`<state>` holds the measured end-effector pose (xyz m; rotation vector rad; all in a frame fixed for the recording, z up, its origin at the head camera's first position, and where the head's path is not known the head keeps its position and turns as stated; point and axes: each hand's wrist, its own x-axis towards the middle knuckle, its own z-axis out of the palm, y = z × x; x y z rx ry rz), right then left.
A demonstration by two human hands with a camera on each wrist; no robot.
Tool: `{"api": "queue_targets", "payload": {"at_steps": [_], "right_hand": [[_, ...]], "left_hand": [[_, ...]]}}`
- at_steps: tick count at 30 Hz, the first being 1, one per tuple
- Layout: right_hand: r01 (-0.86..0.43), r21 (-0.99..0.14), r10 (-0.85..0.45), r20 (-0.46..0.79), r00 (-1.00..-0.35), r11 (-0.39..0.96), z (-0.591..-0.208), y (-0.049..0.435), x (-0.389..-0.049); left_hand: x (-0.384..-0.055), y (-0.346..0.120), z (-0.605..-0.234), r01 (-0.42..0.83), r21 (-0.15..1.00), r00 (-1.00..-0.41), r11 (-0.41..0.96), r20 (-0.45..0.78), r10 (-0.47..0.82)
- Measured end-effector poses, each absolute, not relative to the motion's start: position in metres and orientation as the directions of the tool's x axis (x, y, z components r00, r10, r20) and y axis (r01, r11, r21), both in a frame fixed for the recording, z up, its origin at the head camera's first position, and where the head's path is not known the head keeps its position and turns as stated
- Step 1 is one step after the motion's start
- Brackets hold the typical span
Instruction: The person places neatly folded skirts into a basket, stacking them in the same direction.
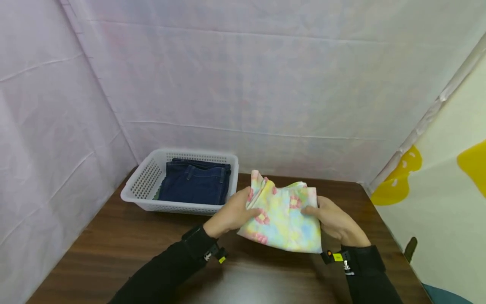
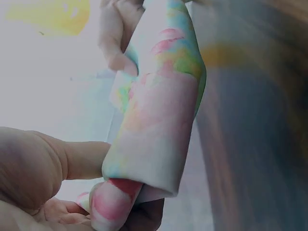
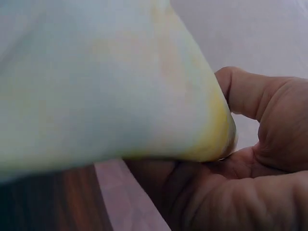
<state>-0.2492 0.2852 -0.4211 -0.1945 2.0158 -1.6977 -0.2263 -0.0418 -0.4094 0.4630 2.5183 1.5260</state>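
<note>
A folded pastel garment (image 1: 282, 223) with pink flowers is held up above the table; its exact kind does not show. My left hand (image 1: 234, 211) grips its left edge, thumb on the near face and fingers behind. On the opposite edge my right hand (image 1: 338, 219) pinches the cloth the same way. In the left wrist view the folded layers of the garment (image 2: 154, 120) show end-on between thumb and fingers. The right wrist view has the garment's corner (image 3: 202, 125) between thumb and fingers of the right hand (image 3: 288, 120).
A white perforated basket (image 1: 133, 190) stands at the back left of the brown wooden table (image 1: 152, 249). Folded dark blue jeans (image 1: 195, 183) lie inside, with a bit of green cloth (image 1: 157, 193) beside them. White sheeting (image 1: 265, 84) hangs behind the table and along its left.
</note>
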Motion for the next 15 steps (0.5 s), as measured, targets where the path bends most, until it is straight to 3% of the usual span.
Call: {"api": "queue_targets", "payload": {"at_steps": [15], "right_hand": [[0.158, -0.978, -0.429, -0.2, -0.881, 0.133, -0.381, 0.209, -0.298]], "left_hand": [[-0.258, -0.125, -0.367, 0.12, 0.89, -0.961, 0.439, -0.006, 0.275]]}}
